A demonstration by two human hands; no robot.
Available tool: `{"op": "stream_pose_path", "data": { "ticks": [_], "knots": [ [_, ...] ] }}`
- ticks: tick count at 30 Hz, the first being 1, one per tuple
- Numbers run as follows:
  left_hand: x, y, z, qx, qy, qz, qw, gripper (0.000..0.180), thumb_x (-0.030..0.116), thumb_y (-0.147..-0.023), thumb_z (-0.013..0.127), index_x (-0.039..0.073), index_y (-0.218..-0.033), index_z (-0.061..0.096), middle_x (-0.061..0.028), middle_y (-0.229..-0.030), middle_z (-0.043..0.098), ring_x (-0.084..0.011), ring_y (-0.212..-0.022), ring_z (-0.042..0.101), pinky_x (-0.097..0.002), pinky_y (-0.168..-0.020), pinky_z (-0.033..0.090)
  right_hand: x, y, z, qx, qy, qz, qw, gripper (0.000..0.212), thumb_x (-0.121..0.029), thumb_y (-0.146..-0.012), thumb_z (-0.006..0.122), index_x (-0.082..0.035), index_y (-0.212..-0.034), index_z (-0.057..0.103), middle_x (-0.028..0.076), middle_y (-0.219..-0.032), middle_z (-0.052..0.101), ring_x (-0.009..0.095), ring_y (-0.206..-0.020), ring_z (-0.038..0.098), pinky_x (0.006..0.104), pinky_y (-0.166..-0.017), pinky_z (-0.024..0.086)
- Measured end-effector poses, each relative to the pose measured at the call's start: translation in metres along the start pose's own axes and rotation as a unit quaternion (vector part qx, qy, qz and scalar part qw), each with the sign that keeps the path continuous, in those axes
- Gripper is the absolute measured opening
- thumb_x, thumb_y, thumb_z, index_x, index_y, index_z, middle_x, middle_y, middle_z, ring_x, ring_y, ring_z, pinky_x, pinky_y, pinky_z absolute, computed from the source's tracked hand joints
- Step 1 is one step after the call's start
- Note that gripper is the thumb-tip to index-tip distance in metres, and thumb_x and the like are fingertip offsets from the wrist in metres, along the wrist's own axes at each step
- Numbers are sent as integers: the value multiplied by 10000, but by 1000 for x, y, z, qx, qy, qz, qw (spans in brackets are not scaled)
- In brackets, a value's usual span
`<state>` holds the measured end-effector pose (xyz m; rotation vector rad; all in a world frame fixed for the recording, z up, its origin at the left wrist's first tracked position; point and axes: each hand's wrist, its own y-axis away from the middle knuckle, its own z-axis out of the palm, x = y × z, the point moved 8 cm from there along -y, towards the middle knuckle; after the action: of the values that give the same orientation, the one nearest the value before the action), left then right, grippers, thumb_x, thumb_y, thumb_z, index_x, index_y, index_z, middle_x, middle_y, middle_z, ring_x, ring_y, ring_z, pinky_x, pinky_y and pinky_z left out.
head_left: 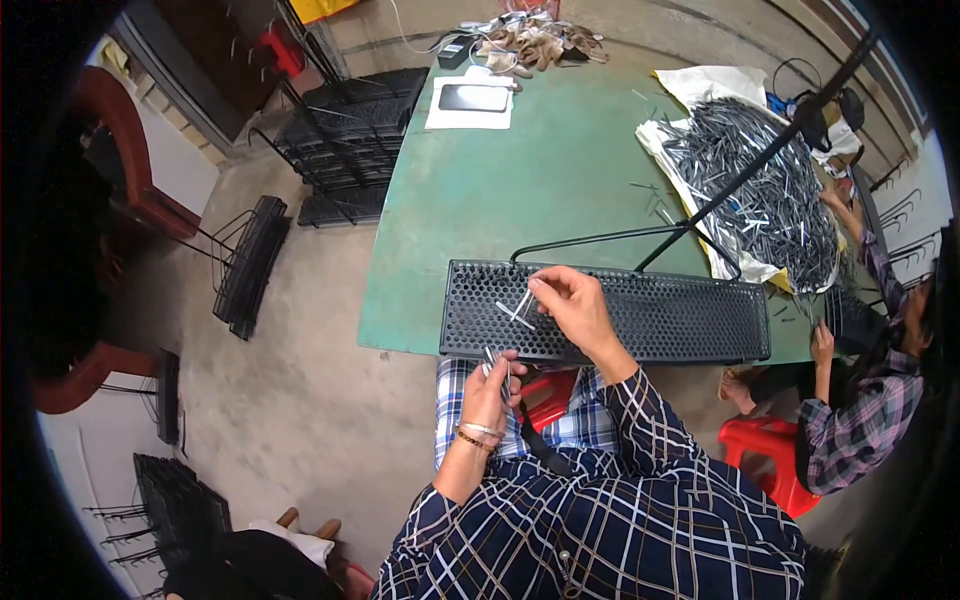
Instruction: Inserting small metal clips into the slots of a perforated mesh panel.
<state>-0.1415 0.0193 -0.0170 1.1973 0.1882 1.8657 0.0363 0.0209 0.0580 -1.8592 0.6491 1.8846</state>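
A black perforated metal rack (665, 318) lies along the table's near edge in front of me. Its bent rod frame (600, 238) stretches away to the upper right. Over the left part of the panel, my right hand (578, 312) is closed in a pinch on a thin silvery metal strip (525, 303). Another metal strip (512, 314) lies slanted on the mesh just below those fingertips. My left hand (484, 400), closed around several metal strips (490, 358), is held lower, by the panel's near edge above my lap.
On the green table (530, 190), a large pile of metal strips (750, 180) sits on a white sack at the right. A phone (473, 97) and gloves (545, 47) lie farther back. Black racks (350, 140) are stacked left. A co-worker (870, 400) sits at the right.
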Motion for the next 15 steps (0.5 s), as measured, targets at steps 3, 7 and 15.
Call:
{"op": "stream_pose_path", "data": {
  "ticks": [3,7,15],
  "knots": [
    [3,2,0,-12,2,-9,1000,201,174,-917,486,25,-1044,534,-67,-821,587,-80,-577,471,-197,-451,355,-3,-11,1,29,93,-68,993,192,-153,-837,625,27,-904,625,2,-704,601,53,-601,527,197,-529,419],
    [0,2,-7,-2,0,-15,1000,199,176,-913,495,29,-1037,541,-60,-810,580,-72,-577,470,-193,-446,354,-21,-19,12,38,191,-148,970,167,-129,-835,619,20,-909,621,23,-706,602,64,-601,526,217,-519,410],
    [0,1,-7,-3,-12,-15,1000,187,170,-914,492,38,-1033,549,-46,-813,583,-68,-589,474,-192,-455,357,-25,-22,21,37,219,-198,955,141,-101,-822,618,13,-905,612,74,-761,609,111,-592,552,233,-516,420]
  ]
}}
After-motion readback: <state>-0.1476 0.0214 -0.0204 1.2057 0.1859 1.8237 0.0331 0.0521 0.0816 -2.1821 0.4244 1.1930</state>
